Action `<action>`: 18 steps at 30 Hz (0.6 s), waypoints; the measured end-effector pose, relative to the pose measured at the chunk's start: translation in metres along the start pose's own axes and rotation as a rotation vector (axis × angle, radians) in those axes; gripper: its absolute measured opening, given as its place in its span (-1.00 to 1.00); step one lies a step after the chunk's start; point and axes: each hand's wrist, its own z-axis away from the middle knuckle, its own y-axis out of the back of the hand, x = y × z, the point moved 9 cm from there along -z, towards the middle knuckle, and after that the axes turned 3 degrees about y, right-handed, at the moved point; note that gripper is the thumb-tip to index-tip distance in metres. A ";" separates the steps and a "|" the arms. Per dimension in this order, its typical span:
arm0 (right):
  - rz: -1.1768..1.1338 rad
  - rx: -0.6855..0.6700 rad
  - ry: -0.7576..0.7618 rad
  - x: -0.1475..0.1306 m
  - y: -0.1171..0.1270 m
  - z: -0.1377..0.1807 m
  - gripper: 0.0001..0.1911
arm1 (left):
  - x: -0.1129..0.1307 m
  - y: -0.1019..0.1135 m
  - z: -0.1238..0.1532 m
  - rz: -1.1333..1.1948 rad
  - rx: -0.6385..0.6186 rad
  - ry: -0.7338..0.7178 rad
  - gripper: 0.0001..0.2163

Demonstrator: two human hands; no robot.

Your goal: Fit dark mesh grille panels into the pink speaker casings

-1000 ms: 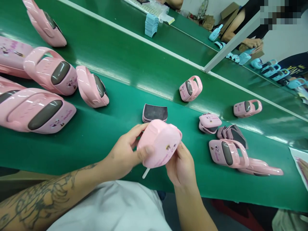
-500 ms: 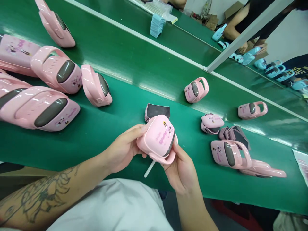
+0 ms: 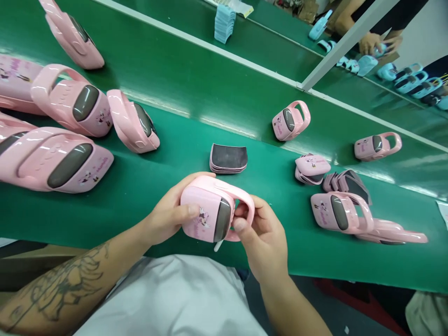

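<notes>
Between my hands is a pink plastic device [image 3: 200, 212] with a loop handle, a dark window and a cartoon print. My left hand [image 3: 171, 212] grips its body, the thumb lying on the printed face. Fingers of my right hand [image 3: 262, 233] close around the handle at the other end, partly inside the loop. A white stick [image 3: 219, 245] shows just below the device, mostly hidden by it. Beyond the device lies a short stack of curved pink panels with dark undersides [image 3: 229, 157].
Several similar pink devices [image 3: 80, 161] crowd the green table [image 3: 168, 182] at left. Others [image 3: 341, 212] stand at right beside loose panels [image 3: 348, 182]. A white rail [image 3: 196, 39] runs across the back. Beyond it, a co-worker's hands [image 3: 376, 44] handle a blue part near blue devices.
The device has been turned, so its handle now points right and the window faces up. My right hand has moved onto the handle. The view has shifted slightly.
</notes>
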 end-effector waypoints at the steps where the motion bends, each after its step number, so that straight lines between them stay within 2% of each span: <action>1: 0.057 -0.002 0.021 -0.005 -0.003 0.002 -0.59 | -0.003 -0.003 -0.001 0.062 -0.009 0.021 -0.34; 3: 0.176 0.023 0.074 -0.016 -0.009 0.005 -0.42 | -0.006 -0.009 -0.002 0.142 -0.031 0.050 -0.37; 5: 0.280 0.075 0.131 -0.026 -0.013 0.007 -0.34 | -0.007 -0.015 -0.003 0.159 -0.050 0.050 -0.34; 8: 0.407 0.108 0.178 -0.032 -0.019 0.008 -0.33 | -0.007 -0.017 -0.003 0.145 -0.062 0.030 -0.27; 12: 0.474 0.059 0.226 -0.028 -0.021 0.009 -0.37 | -0.004 -0.009 0.003 0.106 -0.012 -0.034 -0.26; 14: 0.476 0.040 0.241 -0.021 -0.016 0.008 -0.27 | 0.005 -0.002 0.008 -0.046 0.050 -0.123 -0.25; 16: 0.469 0.016 0.290 -0.016 -0.012 0.006 -0.21 | 0.022 0.000 0.016 -0.322 0.117 -0.273 -0.24; 18: 0.455 0.017 0.398 -0.017 -0.009 0.006 -0.31 | 0.037 -0.005 0.024 -0.621 0.170 -0.443 -0.23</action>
